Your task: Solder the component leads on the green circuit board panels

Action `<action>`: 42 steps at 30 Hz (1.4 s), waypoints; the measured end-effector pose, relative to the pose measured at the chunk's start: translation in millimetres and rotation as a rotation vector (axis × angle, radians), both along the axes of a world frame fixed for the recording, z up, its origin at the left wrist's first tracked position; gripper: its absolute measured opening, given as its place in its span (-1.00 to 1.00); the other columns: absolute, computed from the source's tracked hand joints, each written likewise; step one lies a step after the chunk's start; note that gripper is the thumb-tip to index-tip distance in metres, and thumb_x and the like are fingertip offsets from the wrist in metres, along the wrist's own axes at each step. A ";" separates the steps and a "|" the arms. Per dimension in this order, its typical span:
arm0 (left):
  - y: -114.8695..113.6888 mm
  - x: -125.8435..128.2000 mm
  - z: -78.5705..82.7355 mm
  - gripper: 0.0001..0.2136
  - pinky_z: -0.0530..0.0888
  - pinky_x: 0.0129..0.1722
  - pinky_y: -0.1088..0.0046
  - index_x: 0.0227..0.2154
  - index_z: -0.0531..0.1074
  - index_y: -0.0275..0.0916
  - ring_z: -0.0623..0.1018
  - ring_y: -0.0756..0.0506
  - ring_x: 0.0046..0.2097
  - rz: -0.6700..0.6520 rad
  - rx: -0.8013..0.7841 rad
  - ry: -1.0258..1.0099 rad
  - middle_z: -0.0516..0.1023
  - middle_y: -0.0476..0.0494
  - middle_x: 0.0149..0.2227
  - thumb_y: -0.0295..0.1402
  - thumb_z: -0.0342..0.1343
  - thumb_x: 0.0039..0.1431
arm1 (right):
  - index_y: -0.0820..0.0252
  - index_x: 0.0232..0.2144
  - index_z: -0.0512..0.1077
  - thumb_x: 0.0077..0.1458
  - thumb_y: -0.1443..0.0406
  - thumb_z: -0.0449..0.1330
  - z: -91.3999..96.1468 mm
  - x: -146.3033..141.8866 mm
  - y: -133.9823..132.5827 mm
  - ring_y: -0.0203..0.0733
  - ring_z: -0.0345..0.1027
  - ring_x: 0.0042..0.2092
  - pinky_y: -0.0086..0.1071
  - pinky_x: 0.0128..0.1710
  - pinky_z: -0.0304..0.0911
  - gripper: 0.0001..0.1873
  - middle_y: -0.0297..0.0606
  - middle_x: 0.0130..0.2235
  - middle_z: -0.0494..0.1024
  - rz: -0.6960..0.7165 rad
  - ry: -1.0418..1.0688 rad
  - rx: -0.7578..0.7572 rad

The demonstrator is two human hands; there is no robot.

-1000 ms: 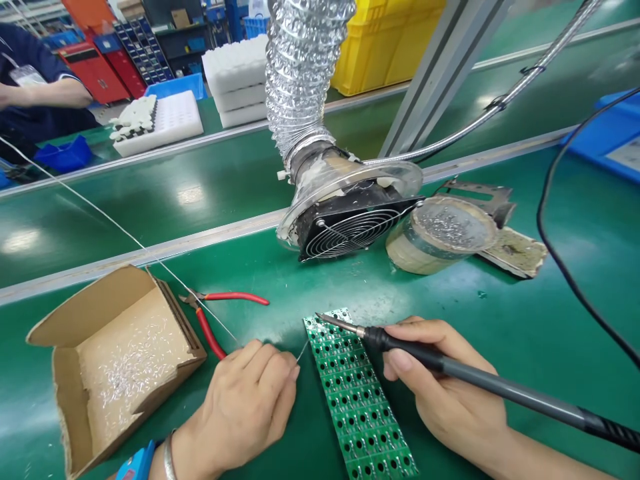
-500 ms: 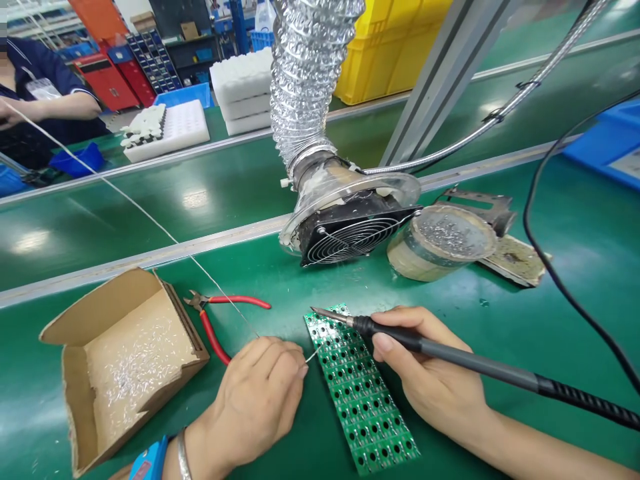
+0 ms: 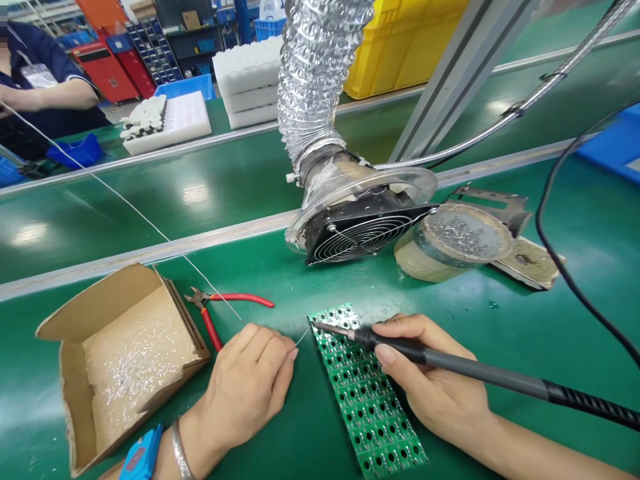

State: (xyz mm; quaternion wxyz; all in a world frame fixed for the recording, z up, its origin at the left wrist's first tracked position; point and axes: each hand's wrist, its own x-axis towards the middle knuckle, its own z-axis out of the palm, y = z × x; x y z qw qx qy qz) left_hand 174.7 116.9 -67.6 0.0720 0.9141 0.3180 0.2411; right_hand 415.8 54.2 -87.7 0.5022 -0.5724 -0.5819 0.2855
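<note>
From here I see the board (image 3: pixel 369 395) flat on the bench (image 3: pixel 285 433), the iron (image 3: pixel 480 370) touching down near its far left corner. The right hand (image 3: pixel 440 397) has its fingers closed round the iron; the left hand (image 3: pixel 253 383) pinches the wire (image 3: pixel 303 335). Pliers (image 3: pixel 247 298) lie beyond, beside the box (image 3: pixel 105 303).

Green bench (image 3: pixel 300 427) with circuit board (image 3: pixel 369 393), pliers (image 3: pixel 243 297), carton (image 3: pixel 105 303)
</note>
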 end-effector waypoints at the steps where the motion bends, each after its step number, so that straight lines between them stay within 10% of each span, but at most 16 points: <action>1: 0.3 0.3 -0.2 -0.92 0.41 -0.30 0.38 -0.25 0.36 -0.26 0.42 -0.06 -0.32 -0.001 0.001 0.005 0.52 -0.06 -0.34 -0.52 0.09 0.23 | 0.03 -0.21 0.40 0.18 0.35 0.19 0.3 -0.1 0.2 -0.29 0.26 -0.50 -0.43 -0.53 0.21 -0.87 -0.40 -0.44 0.43 -0.001 -0.003 0.001; 42: -2.0 -0.3 0.5 -0.85 0.46 -0.30 0.35 -0.16 0.39 -0.32 0.42 -0.07 -0.29 -0.070 0.012 0.024 0.51 -0.14 -0.32 -0.56 0.07 0.21 | 0.08 -0.26 0.42 0.19 0.25 0.20 0.2 1.2 -8.3 -0.27 0.26 -0.54 -0.39 -0.59 0.17 -0.94 -0.37 -0.53 0.40 -0.048 0.063 -0.058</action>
